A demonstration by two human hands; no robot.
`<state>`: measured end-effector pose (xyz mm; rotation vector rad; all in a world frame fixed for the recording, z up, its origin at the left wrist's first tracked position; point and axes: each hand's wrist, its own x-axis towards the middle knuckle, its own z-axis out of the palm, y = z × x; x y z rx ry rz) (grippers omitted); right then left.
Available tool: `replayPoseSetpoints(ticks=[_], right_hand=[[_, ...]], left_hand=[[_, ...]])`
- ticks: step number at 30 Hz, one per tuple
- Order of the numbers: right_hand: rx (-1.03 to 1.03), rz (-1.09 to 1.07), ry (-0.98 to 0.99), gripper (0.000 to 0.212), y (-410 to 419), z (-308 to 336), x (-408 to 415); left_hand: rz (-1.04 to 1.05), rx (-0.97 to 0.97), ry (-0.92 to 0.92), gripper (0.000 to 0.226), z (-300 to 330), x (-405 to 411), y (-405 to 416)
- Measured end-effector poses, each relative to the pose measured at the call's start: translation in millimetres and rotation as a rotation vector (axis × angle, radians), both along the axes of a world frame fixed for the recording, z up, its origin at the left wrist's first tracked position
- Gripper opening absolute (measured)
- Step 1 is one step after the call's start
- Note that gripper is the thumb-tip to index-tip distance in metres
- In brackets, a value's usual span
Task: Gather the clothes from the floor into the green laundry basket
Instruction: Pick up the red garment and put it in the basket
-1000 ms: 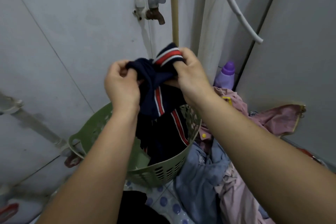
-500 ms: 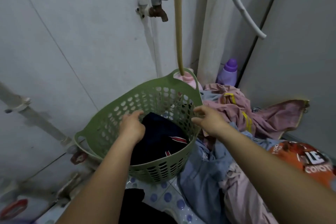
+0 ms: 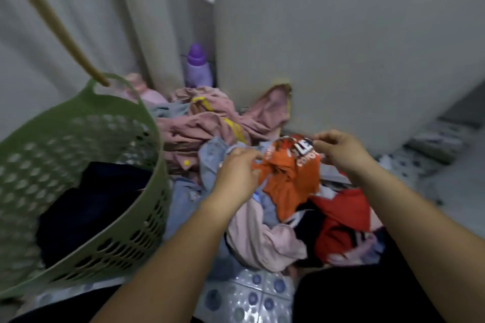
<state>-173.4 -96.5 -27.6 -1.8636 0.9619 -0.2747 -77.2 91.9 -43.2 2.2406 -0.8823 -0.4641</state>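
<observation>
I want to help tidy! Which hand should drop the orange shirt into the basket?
Left hand: it grips the orange shirt on the side nearer the basket.

Both forearms are bare, no sleeves, and the hands (image 3: pixel 237 173) wear nothing.

I see a matt, perforated plastic basket (image 3: pixel 147 136), soft creased cloth in the orange shirt (image 3: pixel 291 181), and a smooth plastic bottle (image 3: pixel 198 73).

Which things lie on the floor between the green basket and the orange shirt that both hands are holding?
In the head view, a crumpled light blue garment and part of a pale pink one lie between the green basket and the orange shirt; the left hand is also there.
</observation>
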Motion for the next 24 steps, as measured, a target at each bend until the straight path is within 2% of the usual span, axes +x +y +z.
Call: replayPoseSetpoints(ticks=[3, 5, 8, 10, 12, 14, 16, 20, 22, 24], right_hand=[[-0.043, -0.112, 0.139, 0.013, -29, -24, -51], [-0.056, -0.163, 0.28, 0.029, -42, -43, -79], [-0.138, -0.088, 0.559, 0.066, -45, -64, -109], [-0.04, -0.131, 0.591, 0.078, -41, -73, -116], [0.036, -0.222, 0.578, 0.07, -38, -87, -116], [0.013, -0.25, 0.608, 0.051, -37, -91, -109], [0.014, -0.247, 0.502, 0.035, -37, -85, -97], [0.038, -0.201, 0.079, 0.002, -28, -34, -62], [0.068, -0.138, -0.11, 0.016, -18, 2, -45], [0.103, -0.094, -0.287, 0.02, -6, 37, -30]], left_hand=[[-0.149, 0.047, 0.042, 0.039, -16, -36, -36], [-0.212, 0.075, 0.068, 0.037, -26, -54, -52], [-0.303, 0.15, 0.093, 0.039, -36, -76, -67], [-0.341, 0.189, 0.117, 0.04, -40, -85, -75], [-0.352, 0.218, 0.13, 0.04, -42, -88, -78], [-0.346, 0.237, 0.141, 0.041, -42, -88, -80], [-0.336, 0.237, 0.136, 0.045, -38, -86, -81], [-0.288, 0.176, 0.127, 0.073, -26, -79, -84], [-0.245, 0.078, 0.149, 0.088, -20, -75, -85], [-0.191, -0.055, 0.197, 0.09, -18, -69, -86]])
